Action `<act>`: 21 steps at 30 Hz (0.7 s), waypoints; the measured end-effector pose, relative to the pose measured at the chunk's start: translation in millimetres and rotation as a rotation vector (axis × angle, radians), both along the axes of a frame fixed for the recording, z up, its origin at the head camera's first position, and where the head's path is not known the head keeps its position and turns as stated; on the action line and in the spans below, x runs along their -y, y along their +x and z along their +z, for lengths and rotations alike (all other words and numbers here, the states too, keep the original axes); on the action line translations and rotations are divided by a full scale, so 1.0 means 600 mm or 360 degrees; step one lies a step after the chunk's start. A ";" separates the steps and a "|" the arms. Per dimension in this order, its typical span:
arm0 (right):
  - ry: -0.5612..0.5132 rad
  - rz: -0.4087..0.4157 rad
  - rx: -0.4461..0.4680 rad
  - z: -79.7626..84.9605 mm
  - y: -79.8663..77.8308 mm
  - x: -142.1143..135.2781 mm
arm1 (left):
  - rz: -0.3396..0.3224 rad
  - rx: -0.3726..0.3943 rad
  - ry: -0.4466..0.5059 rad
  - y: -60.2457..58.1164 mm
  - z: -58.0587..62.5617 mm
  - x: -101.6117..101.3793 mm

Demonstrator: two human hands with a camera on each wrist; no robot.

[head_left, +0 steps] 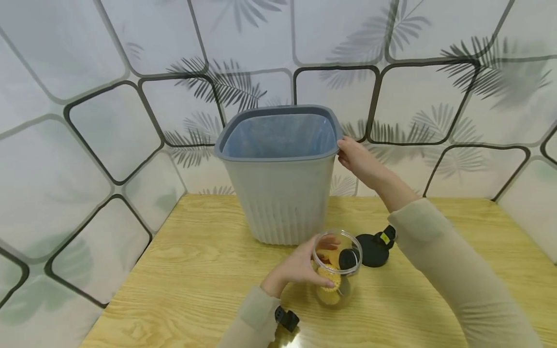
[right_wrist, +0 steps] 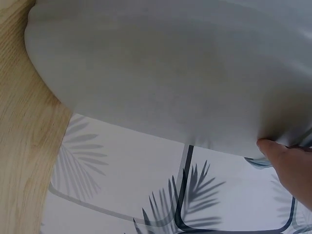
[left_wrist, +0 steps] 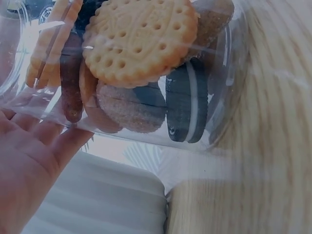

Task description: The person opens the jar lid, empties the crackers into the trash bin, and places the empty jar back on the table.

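My left hand [head_left: 300, 263] grips a clear plastic jar [head_left: 337, 287] round its side. The jar stands uncovered on the table, its round mouth facing up. Through its wall in the left wrist view, a round yellow biscuit [left_wrist: 141, 41] with small holes shows beside a black sandwich cookie [left_wrist: 187, 102] and several other biscuits. Behind the jar rises a tall white bin [head_left: 283, 198] with a grey-blue rim and a bluish inside. At its right corner, my right hand [head_left: 359, 162] holds the rim, fingers curled under the edge. The right fingertips [right_wrist: 268, 145] press at the bin's wall in the right wrist view.
A flat black disc [head_left: 373, 256] lies on the wooden table [head_left: 183, 270] to the right of the jar. The right wrist's small black camera [head_left: 386, 236] overlaps it. Patterned wall covering [head_left: 335, 104] with leaf prints stands close behind the bin and along the sides.
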State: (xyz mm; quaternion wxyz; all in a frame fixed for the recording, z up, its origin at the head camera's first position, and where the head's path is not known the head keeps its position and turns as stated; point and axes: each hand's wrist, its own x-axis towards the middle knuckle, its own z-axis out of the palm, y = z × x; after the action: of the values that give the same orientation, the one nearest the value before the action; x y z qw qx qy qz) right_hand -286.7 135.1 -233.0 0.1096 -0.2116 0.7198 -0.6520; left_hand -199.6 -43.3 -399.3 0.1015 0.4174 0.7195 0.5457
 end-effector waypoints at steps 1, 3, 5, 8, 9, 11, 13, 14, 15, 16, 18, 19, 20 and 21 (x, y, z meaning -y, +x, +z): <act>-0.0019 0.0005 0.0011 0.000 0.000 0.001 | 0.0017 -0.0012 -0.0005 0.000 0.000 -0.001; -0.0051 0.0019 0.0012 -0.002 0.000 0.003 | 0.0064 -0.0043 -0.0022 0.002 0.001 -0.002; -0.0058 0.0034 -0.0010 -0.005 0.000 0.006 | 0.0126 -0.0080 -0.0045 0.005 0.003 -0.002; -0.0014 0.0045 -0.0053 -0.008 0.000 0.008 | 0.0231 -0.0131 -0.0069 0.013 0.013 0.000; 0.0012 0.0047 -0.0067 -0.009 0.001 0.008 | 0.0258 -0.0131 -0.0061 0.017 0.019 0.001; 0.0059 0.0050 -0.0084 -0.011 0.002 0.008 | 0.0320 -0.0131 -0.0056 0.028 0.032 0.005; 0.0100 0.0049 -0.0094 -0.013 0.004 0.008 | 0.0377 -0.0117 -0.0039 0.039 0.046 0.009; 0.0103 0.0048 -0.0098 -0.013 0.004 0.008 | 0.0406 -0.0096 -0.0028 0.044 0.053 0.011; 0.0107 0.0049 -0.0104 -0.013 0.004 0.007 | 0.0439 -0.0093 -0.0022 0.047 0.057 0.012; 0.0105 0.0049 -0.0106 -0.013 0.003 0.007 | 0.0481 -0.0098 -0.0027 0.050 0.060 0.014; 0.0087 0.0050 -0.0113 -0.013 0.003 0.008 | 0.0546 -0.0104 0.0003 0.052 0.062 0.016; 0.0078 0.0051 -0.0115 -0.012 0.003 0.008 | 0.0583 -0.0110 0.0014 0.050 0.059 0.017; 0.0066 0.0048 -0.0116 -0.012 0.004 0.008 | 0.0621 -0.0112 0.0013 0.048 0.055 0.018; 0.0062 0.0042 -0.0112 -0.012 0.004 0.008 | 0.0658 -0.0127 0.0017 0.045 0.049 0.020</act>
State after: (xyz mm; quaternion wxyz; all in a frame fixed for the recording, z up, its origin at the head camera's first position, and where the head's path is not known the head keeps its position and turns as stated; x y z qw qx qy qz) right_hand -284.1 130.3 -240.1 0.0969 -0.2418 0.7329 -0.6285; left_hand -172.9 -55.0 -369.7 -0.0435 0.2828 0.7903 0.5419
